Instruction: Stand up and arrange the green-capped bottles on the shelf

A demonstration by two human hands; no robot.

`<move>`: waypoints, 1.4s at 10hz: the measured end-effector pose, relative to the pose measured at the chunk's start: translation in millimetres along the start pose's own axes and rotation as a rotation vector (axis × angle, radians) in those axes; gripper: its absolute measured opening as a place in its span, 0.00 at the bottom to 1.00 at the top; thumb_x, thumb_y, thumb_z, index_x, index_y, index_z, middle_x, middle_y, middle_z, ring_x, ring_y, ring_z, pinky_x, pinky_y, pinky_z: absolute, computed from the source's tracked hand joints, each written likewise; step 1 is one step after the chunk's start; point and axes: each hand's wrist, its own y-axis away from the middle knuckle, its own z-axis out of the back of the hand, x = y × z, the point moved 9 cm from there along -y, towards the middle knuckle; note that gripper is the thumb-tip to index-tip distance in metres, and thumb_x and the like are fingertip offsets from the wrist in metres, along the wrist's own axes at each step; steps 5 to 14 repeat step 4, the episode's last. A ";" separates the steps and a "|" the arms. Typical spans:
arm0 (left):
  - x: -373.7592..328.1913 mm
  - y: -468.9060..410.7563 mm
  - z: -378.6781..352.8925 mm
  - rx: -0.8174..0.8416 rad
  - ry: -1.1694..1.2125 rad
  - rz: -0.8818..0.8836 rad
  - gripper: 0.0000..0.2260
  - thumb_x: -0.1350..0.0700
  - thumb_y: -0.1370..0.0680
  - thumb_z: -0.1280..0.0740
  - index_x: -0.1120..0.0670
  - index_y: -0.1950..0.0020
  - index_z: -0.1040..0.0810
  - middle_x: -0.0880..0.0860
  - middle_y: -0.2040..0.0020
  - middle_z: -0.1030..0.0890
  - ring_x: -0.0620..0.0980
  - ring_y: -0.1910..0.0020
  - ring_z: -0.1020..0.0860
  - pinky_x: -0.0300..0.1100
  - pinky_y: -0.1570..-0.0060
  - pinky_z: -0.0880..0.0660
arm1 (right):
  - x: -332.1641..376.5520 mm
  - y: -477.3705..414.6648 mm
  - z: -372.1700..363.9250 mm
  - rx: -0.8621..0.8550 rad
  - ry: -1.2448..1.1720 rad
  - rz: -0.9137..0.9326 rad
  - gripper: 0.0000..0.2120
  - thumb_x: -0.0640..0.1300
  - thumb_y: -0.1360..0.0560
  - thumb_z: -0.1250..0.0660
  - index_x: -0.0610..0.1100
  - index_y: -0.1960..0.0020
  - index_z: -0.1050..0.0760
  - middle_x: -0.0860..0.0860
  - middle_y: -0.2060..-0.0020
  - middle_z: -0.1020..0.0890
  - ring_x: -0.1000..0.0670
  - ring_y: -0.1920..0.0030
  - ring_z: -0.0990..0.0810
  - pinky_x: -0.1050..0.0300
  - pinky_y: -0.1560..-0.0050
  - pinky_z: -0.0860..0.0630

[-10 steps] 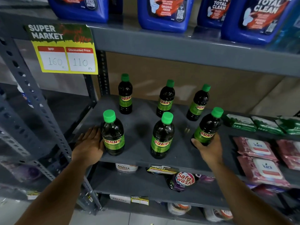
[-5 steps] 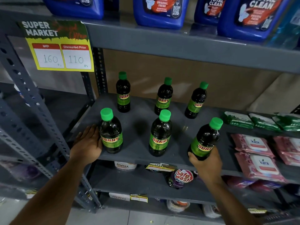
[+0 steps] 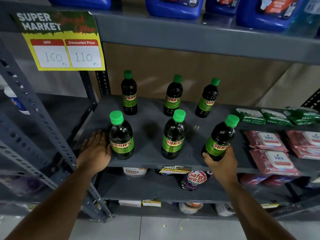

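Note:
Several dark bottles with green caps and green "SUNNY" labels stand on the grey shelf [image 3: 149,129]. Three form a back row, at back left [image 3: 129,94], back middle [image 3: 173,97] and back right [image 3: 207,99]. In the front row stand a left bottle [image 3: 121,137] and a middle bottle [image 3: 174,135]. My left hand [image 3: 95,150] lies flat and open on the shelf, its fingers against the left front bottle's side. My right hand [image 3: 222,163] grips the base of the front right bottle [image 3: 220,139], which tilts to the right at the shelf's front edge.
Green packs [image 3: 251,116] and pink wipe packs [image 3: 270,149] fill the shelf's right part. Blue detergent jugs [image 3: 174,6] stand on the shelf above, where a yellow price card [image 3: 64,49] hangs. Lower shelves hold pouches [image 3: 195,179] and tubs. A perforated steel upright [image 3: 39,122] rises at left.
My right hand drew the tilted bottle nearer the shelf's front edge. My left hand stayed beside the left front bottle. The view shifted slightly.

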 end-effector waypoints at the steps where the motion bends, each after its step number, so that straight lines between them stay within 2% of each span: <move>1: 0.7 -2.2 0.8 -0.012 0.003 -0.012 0.26 0.48 0.21 0.52 0.57 0.25 0.42 0.58 0.24 0.38 0.56 0.24 0.44 0.56 0.25 0.46 | 2.0 0.0 -0.4 -0.014 -0.006 0.002 0.27 0.46 0.38 0.20 0.59 0.48 0.32 0.64 0.58 0.23 0.70 0.57 0.24 0.71 0.60 0.33; 2: 0.4 -0.8 -1.5 0.037 0.014 0.002 0.26 0.49 0.20 0.50 0.56 0.23 0.46 0.56 0.22 0.43 0.56 0.23 0.46 0.55 0.25 0.48 | 5.0 4.5 0.7 -0.004 -0.024 -0.008 0.27 0.46 0.38 0.20 0.55 0.46 0.31 0.60 0.57 0.21 0.62 0.56 0.22 0.67 0.59 0.30; 3: -1.5 -1.9 4.3 0.060 0.053 0.006 0.26 0.50 0.20 0.49 0.58 0.24 0.46 0.59 0.22 0.42 0.58 0.23 0.45 0.55 0.25 0.47 | 6.4 3.7 -0.5 0.072 -0.033 -0.002 0.29 0.48 0.36 0.20 0.50 0.40 0.30 0.55 0.52 0.21 0.51 0.52 0.21 0.58 0.52 0.28; 4: -7.0 7.7 32.8 -0.089 0.047 -0.033 0.25 0.50 0.20 0.50 0.62 0.27 0.40 0.64 0.28 0.34 0.62 0.28 0.37 0.57 0.28 0.40 | 24.4 11.4 3.9 0.108 -0.014 0.096 0.35 0.49 0.33 0.22 0.45 0.33 0.35 0.46 0.42 0.23 0.42 0.41 0.24 0.49 0.45 0.27; 14: -7.0 7.7 32.8 -0.089 0.047 -0.033 0.25 0.50 0.20 0.50 0.62 0.27 0.40 0.64 0.28 0.34 0.62 0.28 0.37 0.57 0.28 0.40 | 24.4 11.4 3.9 0.108 -0.014 0.096 0.35 0.49 0.33 0.22 0.45 0.33 0.35 0.46 0.42 0.23 0.42 0.41 0.24 0.49 0.45 0.27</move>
